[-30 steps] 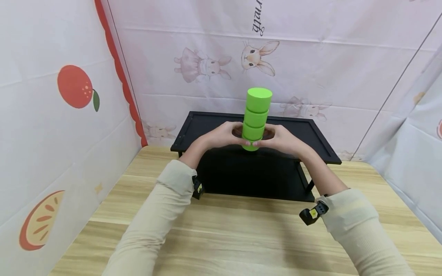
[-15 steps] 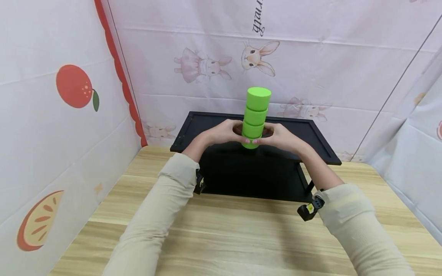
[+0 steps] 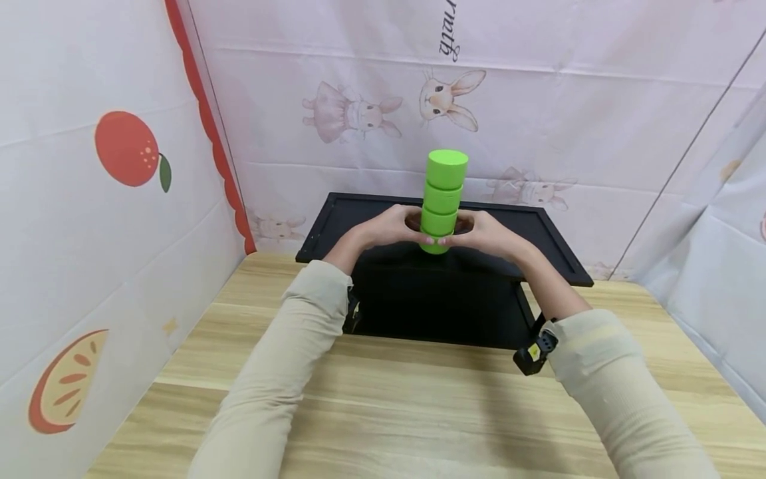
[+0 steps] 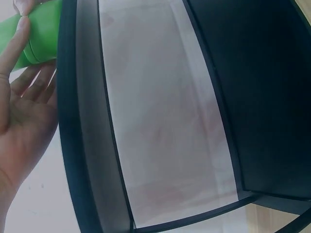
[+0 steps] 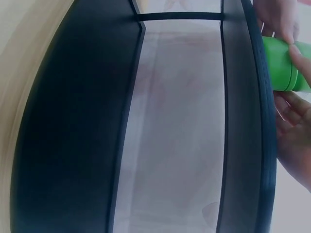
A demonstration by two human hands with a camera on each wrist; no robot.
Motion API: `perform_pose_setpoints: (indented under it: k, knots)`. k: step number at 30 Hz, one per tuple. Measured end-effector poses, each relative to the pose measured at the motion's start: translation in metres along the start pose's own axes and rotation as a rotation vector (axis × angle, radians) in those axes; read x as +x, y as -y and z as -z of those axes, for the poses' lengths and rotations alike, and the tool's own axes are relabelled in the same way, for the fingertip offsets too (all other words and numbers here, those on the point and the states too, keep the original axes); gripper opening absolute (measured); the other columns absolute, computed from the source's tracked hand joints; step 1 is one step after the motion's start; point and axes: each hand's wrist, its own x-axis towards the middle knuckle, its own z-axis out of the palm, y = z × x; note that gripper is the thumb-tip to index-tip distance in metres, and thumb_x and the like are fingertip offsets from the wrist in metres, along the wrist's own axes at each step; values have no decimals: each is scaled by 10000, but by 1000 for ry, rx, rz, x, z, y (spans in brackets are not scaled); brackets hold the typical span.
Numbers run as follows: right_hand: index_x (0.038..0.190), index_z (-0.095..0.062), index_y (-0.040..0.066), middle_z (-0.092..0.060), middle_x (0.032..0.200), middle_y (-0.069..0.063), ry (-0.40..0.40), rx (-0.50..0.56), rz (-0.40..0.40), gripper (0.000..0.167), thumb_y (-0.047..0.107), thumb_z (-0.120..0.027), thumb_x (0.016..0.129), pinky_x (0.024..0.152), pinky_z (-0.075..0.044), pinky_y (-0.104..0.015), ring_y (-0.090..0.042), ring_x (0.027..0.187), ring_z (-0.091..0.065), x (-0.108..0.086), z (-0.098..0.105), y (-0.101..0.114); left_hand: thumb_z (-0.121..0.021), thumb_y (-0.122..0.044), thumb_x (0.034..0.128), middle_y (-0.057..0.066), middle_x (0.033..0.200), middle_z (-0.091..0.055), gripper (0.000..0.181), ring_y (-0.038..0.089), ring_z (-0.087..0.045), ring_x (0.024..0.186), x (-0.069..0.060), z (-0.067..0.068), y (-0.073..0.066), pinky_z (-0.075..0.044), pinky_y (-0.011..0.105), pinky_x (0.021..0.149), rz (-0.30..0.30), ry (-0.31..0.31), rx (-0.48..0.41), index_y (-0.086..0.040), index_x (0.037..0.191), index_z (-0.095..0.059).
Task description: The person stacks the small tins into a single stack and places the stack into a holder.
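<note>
A tall upright stack of several bright green cylinders (image 3: 443,199) stands over the front part of the black shelf's top (image 3: 371,216). On its left side my left hand (image 3: 389,227) grips the lower cylinders, thumb in front and fingers going behind. From the right my right hand (image 3: 487,236) holds it the same way, and the two thumb tips nearly meet on the bottom cylinder. Both wrist views show the green cylinders (image 4: 44,31) at the shelf's edge; I cannot tell whether the bottom one touches the shelf. Most fingers are hidden behind the stack in the head view.
The two-level black shelf has a lower board (image 3: 437,313) close to the wooden table (image 3: 407,412). Behind it hangs a pale cloth with rabbit prints (image 3: 443,100). A white cloth with fruit prints (image 3: 128,150) covers the left side, and another pale cloth (image 3: 712,266) the right.
Both hands and the green stack have shifted slightly farther away and a touch to the left. The forearms have followed forward; the grip looks the same.
</note>
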Motion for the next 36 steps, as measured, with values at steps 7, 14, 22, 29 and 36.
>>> perform_pose_setpoints:
  k: [7, 14, 22, 29, 36]
  knots:
    - [1223, -529, -3, -592, 1045, -122, 24, 10, -14, 432, 167, -667, 851, 876, -431, -431, -271, 990, -548, -9, 1, 22, -711, -184, 822, 77, 1157, -574, 507, 152, -554, 1031, 3, -1, 2, -463, 269, 849, 18, -12, -12, -25, 1259, -510]
    - [1233, -527, -1, -589, 1069, -129, 30, 15, -15, 445, 170, -670, 848, 877, -431, -432, -278, 1004, -545, -4, 3, 19, -709, -170, 823, 85, 1159, -574, 511, 161, -552, 1038, 6, 1, 5, -461, 274, 855, 9, -15, -21, -25, 1269, -504]
    - [1243, -522, 6, -585, 1095, -130, 37, 23, -24, 455, 182, -670, 851, 898, -422, -437, -280, 1027, -540, 0, 3, 14, -710, -164, 821, 79, 1164, -575, 515, 156, -553, 1035, 9, 1, 8, -462, 273, 856, 21, -11, -35, -29, 1274, -503]
    - [1257, -511, 5, -578, 1131, -135, 33, 22, -29, 472, 188, -671, 852, 912, -414, -436, -277, 1049, -534, 3, 5, 12, -706, -156, 824, 95, 1192, -565, 528, 169, -545, 1059, 14, 4, 7, -451, 271, 874, 38, 2, -51, -19, 1286, -490]
    - [1272, -495, 1, -565, 1143, -148, 46, 13, -48, 482, 189, -660, 860, 927, -400, -439, -283, 1066, -520, 6, 7, 15, -702, -151, 827, 96, 1194, -564, 517, 168, -542, 1059, 16, 6, 8, -445, 262, 876, 47, -5, -51, -21, 1283, -494]
